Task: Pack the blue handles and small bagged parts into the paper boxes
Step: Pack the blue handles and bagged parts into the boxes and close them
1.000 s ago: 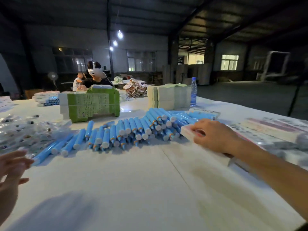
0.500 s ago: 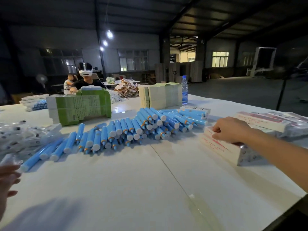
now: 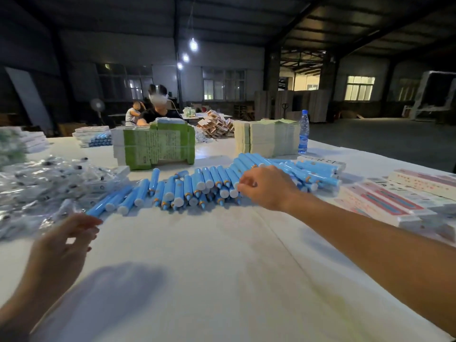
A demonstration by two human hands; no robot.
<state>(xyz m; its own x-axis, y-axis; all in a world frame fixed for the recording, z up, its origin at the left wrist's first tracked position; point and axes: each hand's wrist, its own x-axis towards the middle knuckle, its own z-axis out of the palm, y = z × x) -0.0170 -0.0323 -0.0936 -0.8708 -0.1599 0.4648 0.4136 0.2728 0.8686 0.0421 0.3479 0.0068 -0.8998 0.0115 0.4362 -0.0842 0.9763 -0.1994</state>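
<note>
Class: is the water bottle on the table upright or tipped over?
Upright: the water bottle stands on its base, blue cap on top.

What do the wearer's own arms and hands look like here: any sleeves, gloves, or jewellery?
Both are bare. The left hand and right hand wear no gloves, and no sleeve shows on either forearm up to the frame edge. No watch, ring or bracelet is visible.

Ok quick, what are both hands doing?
Left hand: open, holding nothing.
Right hand: over the blue handles; whether it grips one cannot be told.
</note>
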